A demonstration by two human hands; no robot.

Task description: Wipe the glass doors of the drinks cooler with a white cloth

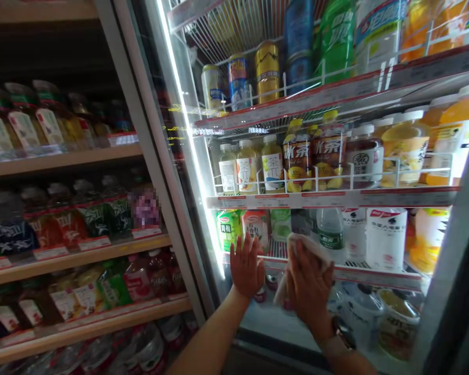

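Note:
My left hand [246,266] lies flat and open against the glass door [258,156] of a lit drinks cooler, fingers pointing up. Just to its right, my right hand [309,285] presses a pale cloth [297,247] onto the same glass, fingers spread over the cloth. A watch [342,333] sits on my right wrist. Behind the glass stand bottled drinks [297,161] on wire racks, with white and green bottles directly behind my hands.
Open wooden shelves [74,156] at the left carry rows of bottled drinks. The cooler's grey door frame [156,172] runs diagonally between shelves and glass. A dark door edge [453,281] stands at the far right. More bottles sit low in the cooler.

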